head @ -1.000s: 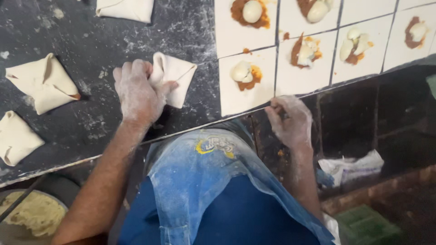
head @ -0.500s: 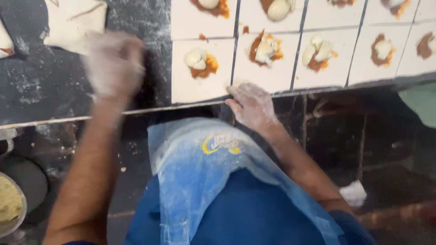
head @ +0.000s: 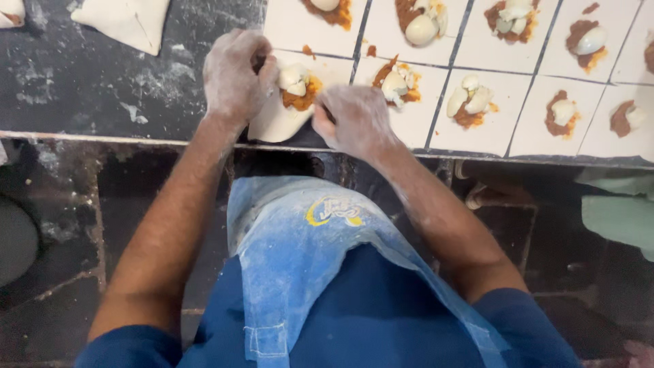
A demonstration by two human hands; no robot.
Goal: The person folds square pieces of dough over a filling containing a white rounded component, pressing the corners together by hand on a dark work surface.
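A square of white dough (head: pixel 278 117) topped with orange-brown filling and egg pieces (head: pixel 298 84) lies at the near edge of the dark floured counter (head: pixel 102 88). My left hand (head: pixel 236 73), dusted with flour, pinches up its left edge. My right hand (head: pixel 354 121) grips its right near corner. Both hands lift the dough's sides toward the filling.
Several more filled dough squares (head: pixel 470 102) lie in rows to the right. A folded pastry parcel (head: pixel 126 20) rests at the far left on the counter. A blue floured apron (head: pixel 306 252) hangs below the counter edge. A dark round vessel (head: pixel 13 238) sits low at left.
My left hand left the folded parcel and swung right to the filled square. My right hand rose from the counter edge onto the same square. The view shifted right.
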